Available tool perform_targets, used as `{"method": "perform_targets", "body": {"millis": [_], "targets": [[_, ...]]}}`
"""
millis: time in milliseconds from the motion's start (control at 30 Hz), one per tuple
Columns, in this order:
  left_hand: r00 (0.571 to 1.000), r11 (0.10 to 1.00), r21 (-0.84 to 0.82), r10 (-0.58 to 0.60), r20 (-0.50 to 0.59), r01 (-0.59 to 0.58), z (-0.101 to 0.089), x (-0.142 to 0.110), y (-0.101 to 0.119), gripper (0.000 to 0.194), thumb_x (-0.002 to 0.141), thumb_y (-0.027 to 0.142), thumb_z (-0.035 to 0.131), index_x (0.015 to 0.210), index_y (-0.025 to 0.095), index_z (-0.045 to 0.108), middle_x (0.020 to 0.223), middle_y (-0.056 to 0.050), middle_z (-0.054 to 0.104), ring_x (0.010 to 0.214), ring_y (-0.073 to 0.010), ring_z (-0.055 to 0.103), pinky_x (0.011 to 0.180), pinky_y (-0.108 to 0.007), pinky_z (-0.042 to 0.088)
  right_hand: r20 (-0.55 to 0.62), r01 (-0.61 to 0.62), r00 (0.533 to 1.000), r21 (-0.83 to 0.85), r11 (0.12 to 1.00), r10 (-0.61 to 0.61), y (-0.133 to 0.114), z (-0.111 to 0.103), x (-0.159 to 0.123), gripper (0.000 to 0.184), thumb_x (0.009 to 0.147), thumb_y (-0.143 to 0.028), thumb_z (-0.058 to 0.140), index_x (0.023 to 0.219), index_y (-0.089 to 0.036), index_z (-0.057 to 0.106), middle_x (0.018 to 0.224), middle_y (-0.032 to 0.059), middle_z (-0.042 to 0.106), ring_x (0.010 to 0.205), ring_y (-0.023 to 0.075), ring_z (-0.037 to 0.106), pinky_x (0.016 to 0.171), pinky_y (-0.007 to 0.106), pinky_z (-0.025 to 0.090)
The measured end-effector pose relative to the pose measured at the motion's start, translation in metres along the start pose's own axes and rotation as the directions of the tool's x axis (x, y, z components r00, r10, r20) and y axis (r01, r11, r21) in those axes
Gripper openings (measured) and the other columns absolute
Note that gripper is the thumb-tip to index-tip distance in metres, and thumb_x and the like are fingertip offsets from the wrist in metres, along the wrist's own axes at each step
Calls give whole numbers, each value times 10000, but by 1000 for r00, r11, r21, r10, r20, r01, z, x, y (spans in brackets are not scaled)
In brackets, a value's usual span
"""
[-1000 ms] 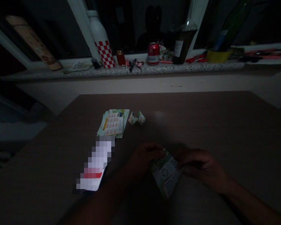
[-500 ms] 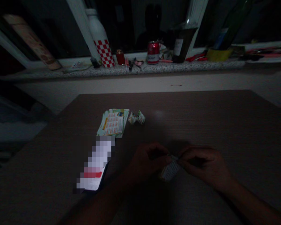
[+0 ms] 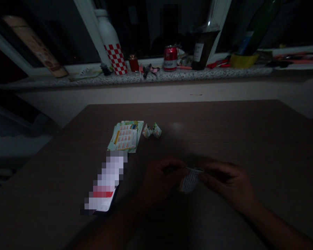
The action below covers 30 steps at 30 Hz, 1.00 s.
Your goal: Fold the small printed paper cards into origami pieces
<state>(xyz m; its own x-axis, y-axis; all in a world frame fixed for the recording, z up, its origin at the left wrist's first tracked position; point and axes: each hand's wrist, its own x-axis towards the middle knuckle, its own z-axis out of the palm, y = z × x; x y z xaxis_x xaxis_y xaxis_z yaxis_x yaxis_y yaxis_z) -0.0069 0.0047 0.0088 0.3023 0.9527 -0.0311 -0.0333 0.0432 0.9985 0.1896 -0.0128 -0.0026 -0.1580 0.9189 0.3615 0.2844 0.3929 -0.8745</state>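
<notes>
Between my hands, above the brown table [image 3: 224, 128], is a small folded piece of printed paper [image 3: 190, 180]. My left hand [image 3: 164, 177] pinches its upper left corner between thumb and fingers. The upper right corner is gripped by my right hand [image 3: 224, 177] the same way. Dim light hides the details of its folds. Farther off, a bow-shaped folded paper piece [image 3: 152, 130] lies beside a stack of printed paper sheets [image 3: 125, 136]. Left of my left hand lies a phone [image 3: 106, 184], its lit screen pixelated.
Along the granite windowsill [image 3: 156, 80] stand a red-checked white bottle [image 3: 114, 52], a small red jar [image 3: 133, 63], a red can [image 3: 170, 58], a dark cup [image 3: 201, 52] and a green bottle [image 3: 262, 24] by a yellow container [image 3: 243, 60]. A tan cylinder [image 3: 36, 47] leans at the left.
The paper's top edge has spread wider and flatter between my fingers. My right hand's fingertips have shifted along the edge, while my left hand keeps nearly the same place.
</notes>
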Motion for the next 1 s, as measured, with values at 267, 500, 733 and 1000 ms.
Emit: {"method": "perform_targets", "body": {"millis": [267, 500, 733, 1000], "targets": [[1000, 999, -16, 28, -12, -28, 1, 0, 1, 39, 731, 180, 711, 723, 148, 690, 728, -5, 620, 681, -118, 560, 614, -220, 427, -30, 18, 999, 66, 998, -16, -2, 2, 1, 152, 750, -155, 711, 864, -244, 755, 829, 22, 764, 740, 164, 716, 655, 233, 593], [999, 999, -1, 52, 14, -52, -2, 0, -2, 50, 754, 215, 707, 764, 167, 698, 765, -5, 630, 711, -118, 570, 634, -222, 435, -20, 15, 1000, 57, 998, -14, -3, 2, 0, 135, 760, -169, 705, 859, -243, 758, 825, 33, 764, 745, 187, 719, 630, 262, 593], [995, 995, -21, 95, 16, -94, -1, 0, -1, 22, 756, 184, 701, 751, 164, 696, 751, -2, 625, 704, -113, 566, 632, -214, 431, -2, 19, 1000, 106, 994, -19, -3, 3, 2, 154, 776, -147, 689, 876, -245, 753, 812, 27, 754, 748, 178, 705, 654, 273, 577], [996, 994, 51, 93, 4, -93, -3, 0, 2, 38, 746, 189, 708, 732, 156, 695, 767, -14, 635, 716, -126, 580, 649, -222, 447, 42, 35, 998, 100, 994, -40, -3, 2, 3, 160, 796, -149, 676, 902, -242, 752, 825, 30, 754, 755, 184, 699, 685, 301, 565]]}}
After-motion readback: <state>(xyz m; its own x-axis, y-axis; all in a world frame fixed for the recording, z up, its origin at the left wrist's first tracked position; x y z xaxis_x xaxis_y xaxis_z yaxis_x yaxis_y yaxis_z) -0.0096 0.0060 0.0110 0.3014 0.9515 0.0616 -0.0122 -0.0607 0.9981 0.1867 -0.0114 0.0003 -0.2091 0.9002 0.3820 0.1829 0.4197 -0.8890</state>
